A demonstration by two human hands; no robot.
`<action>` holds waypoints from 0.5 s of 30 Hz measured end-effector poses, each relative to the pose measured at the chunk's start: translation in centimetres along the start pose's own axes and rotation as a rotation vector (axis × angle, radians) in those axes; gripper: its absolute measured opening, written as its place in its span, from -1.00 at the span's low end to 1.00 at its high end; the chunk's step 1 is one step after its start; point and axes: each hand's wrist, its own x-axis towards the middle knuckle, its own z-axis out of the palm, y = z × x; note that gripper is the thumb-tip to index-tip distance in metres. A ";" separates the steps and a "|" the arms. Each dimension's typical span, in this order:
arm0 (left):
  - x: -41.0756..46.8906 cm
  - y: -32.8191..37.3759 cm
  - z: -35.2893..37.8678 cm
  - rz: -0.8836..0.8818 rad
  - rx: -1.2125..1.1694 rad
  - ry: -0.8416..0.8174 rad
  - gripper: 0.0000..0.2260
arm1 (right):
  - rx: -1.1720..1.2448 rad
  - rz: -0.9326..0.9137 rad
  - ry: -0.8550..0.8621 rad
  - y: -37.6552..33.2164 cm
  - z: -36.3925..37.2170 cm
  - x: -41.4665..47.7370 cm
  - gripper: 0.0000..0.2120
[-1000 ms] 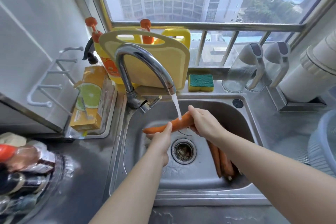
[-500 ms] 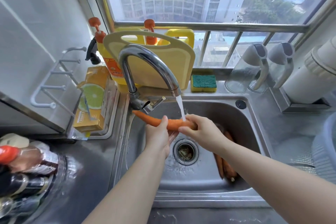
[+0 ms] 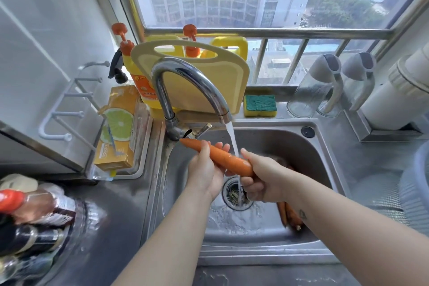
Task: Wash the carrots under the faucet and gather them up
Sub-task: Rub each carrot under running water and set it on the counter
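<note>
Spreading out below the faucet (image 3: 192, 76), the steel sink (image 3: 325, 146) fills the middle of the view. Behind the faucet a yellow cutting board (image 3: 209, 90) leans upright at the window. Under the faucet's spout both hands hold one carrot (image 3: 222, 158) at a slant, its thin tip near the faucet's base and its thick end lower. The right hand (image 3: 267, 179) grips the thick end, fingers curled under it and thumb along the top. The left hand (image 3: 204, 169) wraps the thinner half, thumb over the top, fingertips showing behind. More carrots (image 3: 291, 216) lie on the sink floor right of the faucet, partly hidden by the right forearm. A green and yellow sponge (image 3: 260, 105) sits on the ledge just right of the faucet. A thin stream of water (image 3: 232, 139) falls from the faucet onto the carrot beside the right thumb.
</note>
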 end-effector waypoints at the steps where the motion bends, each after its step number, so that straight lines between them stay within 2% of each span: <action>1: 0.1 0.2 0.1 -0.014 -0.035 0.001 -0.71 | 0.039 0.018 -0.024 -0.2 0.2 -0.2 -0.52; 5: 0.1 0.7 0.5 -0.010 -0.098 -0.007 -0.71 | 0.043 -0.030 0.029 -0.6 0.5 0.1 -0.59; 8: 0.1 0.6 0.6 0.008 -0.083 -0.016 -0.82 | 0.008 -0.244 0.137 -0.4 0.8 0.4 -0.67; 12: 0.1 0.3 0.8 0.023 -0.056 -0.016 -0.88 | -0.336 -0.644 0.370 0.0 0.6 0.2 -0.72; 15: 0.2 -0.4 0.9 0.043 -0.024 -0.020 -0.89 | -0.519 -0.778 0.428 0.1 0.0 0.0 -0.74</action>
